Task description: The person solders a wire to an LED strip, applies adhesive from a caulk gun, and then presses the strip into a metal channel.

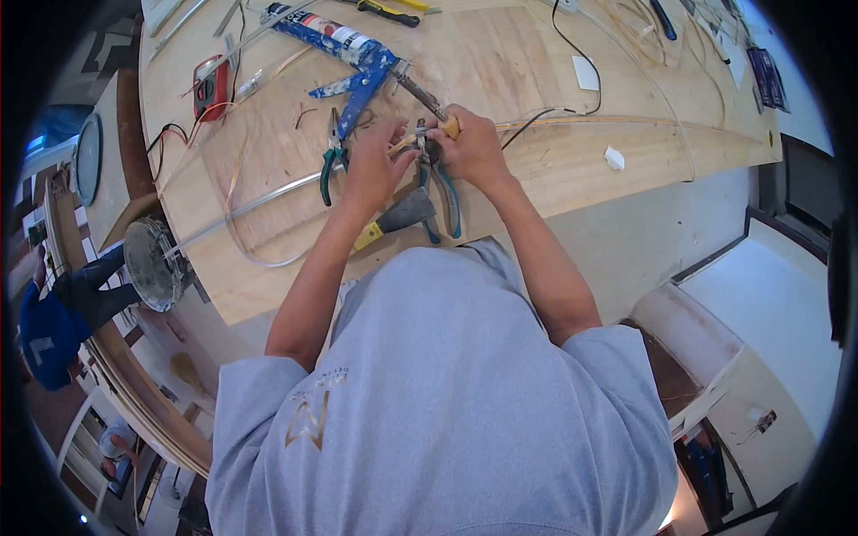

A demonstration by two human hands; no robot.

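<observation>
My left hand [374, 163] is closed, its fingertips pinching the end of something thin and pale over the bench. Close beside it, my right hand [471, 150] is wrapped round a tool with a yellow handle [450, 128]; its working end is too small to make out. Between and below the hands lie pliers with teal grips [450, 201], jaws pointing away from me. A second teal-handled pair of pliers [331, 165] rests left of my left hand. A wide grey blade with a yellow handle [407, 213] lies under my wrists.
A blue caulking gun [362, 67] lies just beyond my hands. A red multimeter [211, 89] with leads sits to the left. A black cord [597, 85], clear tubing [670, 107] and white scraps [614, 158] are on the wooden bench [572, 192]. Other people are at far left.
</observation>
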